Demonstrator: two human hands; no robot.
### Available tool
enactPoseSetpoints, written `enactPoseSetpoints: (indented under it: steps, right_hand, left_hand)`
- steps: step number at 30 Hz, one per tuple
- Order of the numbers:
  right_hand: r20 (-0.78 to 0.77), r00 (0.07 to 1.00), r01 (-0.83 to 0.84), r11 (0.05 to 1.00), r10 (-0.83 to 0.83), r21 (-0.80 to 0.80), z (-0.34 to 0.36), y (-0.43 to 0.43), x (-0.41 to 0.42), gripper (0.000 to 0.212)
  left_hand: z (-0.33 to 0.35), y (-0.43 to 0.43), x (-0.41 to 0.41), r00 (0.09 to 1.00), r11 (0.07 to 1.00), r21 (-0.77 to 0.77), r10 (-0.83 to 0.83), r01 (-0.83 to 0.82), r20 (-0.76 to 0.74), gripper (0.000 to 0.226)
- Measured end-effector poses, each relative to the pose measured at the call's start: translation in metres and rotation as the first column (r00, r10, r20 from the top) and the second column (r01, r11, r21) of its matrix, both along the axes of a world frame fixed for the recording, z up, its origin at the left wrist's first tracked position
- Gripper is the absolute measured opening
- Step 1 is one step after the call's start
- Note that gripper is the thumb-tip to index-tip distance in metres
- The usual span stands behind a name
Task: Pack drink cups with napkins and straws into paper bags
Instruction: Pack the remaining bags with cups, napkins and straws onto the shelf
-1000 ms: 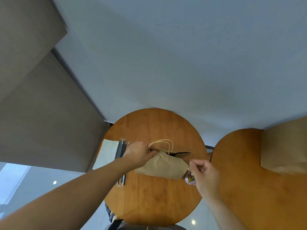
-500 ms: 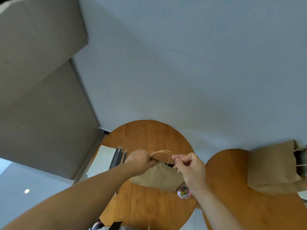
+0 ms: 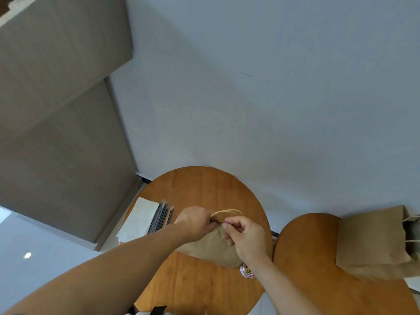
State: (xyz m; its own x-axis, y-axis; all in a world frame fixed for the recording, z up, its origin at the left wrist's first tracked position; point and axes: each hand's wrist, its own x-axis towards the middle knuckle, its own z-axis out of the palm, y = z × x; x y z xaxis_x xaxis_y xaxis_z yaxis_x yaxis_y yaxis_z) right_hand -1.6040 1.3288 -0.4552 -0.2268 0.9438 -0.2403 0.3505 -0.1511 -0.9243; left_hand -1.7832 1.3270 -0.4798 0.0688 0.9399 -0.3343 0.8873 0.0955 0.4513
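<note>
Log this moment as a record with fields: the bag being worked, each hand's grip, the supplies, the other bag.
worked bag: brown paper bag on the left round table, twine handles at its far end
left grip: left hand holds the bag's top edge
right grip: right hand pinches the same edge beside it
supplies: white napkins and dark straws side by side, left of the bag; small tub of coloured clips at its near right corner
other bag: second paper bag lying on the right table
cups: none visible
</note>
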Motion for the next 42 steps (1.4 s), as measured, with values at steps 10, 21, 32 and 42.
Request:
enactPoseSetpoints:
  steps: [10, 21, 32, 42]
  right_hand:
    - [0.23, 0.973, -0.052, 0.985, 0.012, 0.166, -0.02, 0.021, -0.007, 0.013]
    - [0.25, 0.966, -0.101, 0.984, 0.062, 0.148, -0.022, 0.027, -0.01, 0.024]
    - [0.311, 0.924, -0.248, 0.968, 0.221, 0.049, -0.02, 0.033, -0.004, 0.017]
    - [0.261, 0.956, -0.153, 0.987, 0.134, 0.056, -0.016, 0.037, -0.002, 0.012]
  left_hand:
    - [-0.007, 0.006, -0.003, 0.994, 0.995, 0.052, -0.091, 0.088, 0.059, 0.019]
    - [-0.02, 0.008, -0.006, 0.993, 0.993, 0.085, -0.085, 0.077, 0.086, 0.024]
    - [-0.022, 0.003, -0.009, 0.995, 0.993, 0.114, -0.026, 0.014, 0.101, 0.017]
    - [-0.014, 0.008, -0.005, 0.992, 0.995, 0.077, -0.065, 0.057, 0.108, 0.017]
